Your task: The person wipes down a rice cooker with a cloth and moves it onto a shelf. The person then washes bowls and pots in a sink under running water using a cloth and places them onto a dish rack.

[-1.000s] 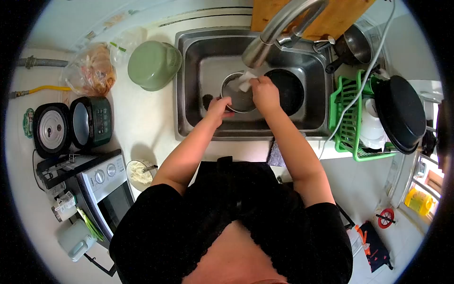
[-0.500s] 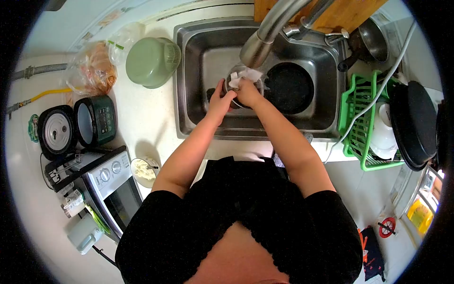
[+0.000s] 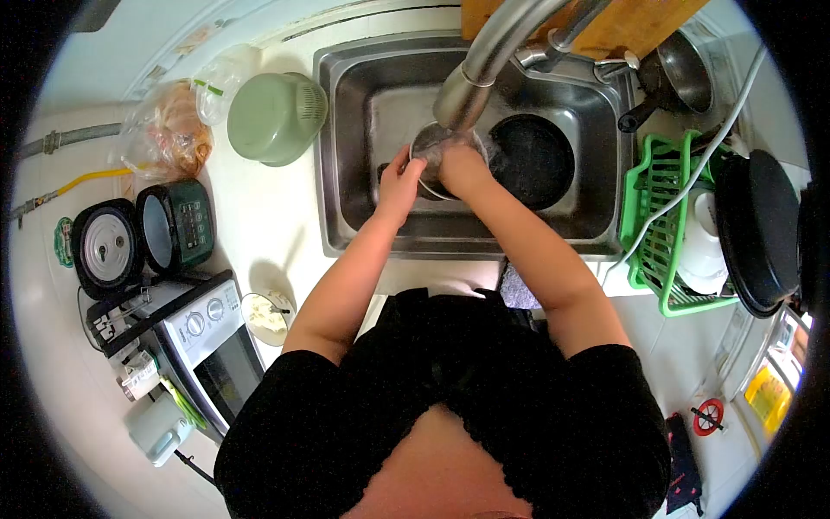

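Over the steel sink (image 3: 367,221), a round metal bowl (image 3: 427,143) is tilted under the faucet head (image 3: 462,97). My left hand (image 3: 400,183) grips the bowl's left rim, thumb and fingers closed on it. Inside the bowl, my right hand (image 3: 462,167) reaches down; its fingers are hidden, and I cannot make out the white cloth seen before. Water seems to splash around the bowl. A round black pan (image 3: 532,162) lies in the sink just right of my right hand.
A green basin (image 3: 275,118) sits left of the sink; a bowl of white food (image 3: 266,318) stands below it. At the right are a green rack (image 3: 661,233), a large black pan (image 3: 756,232) and a small pot (image 3: 683,76). A white cable crosses the rack.
The bowl has shifted under the faucet, with both hands on or in it. My right hand has gone down into the bowl, and the white cloth has dropped out of sight.
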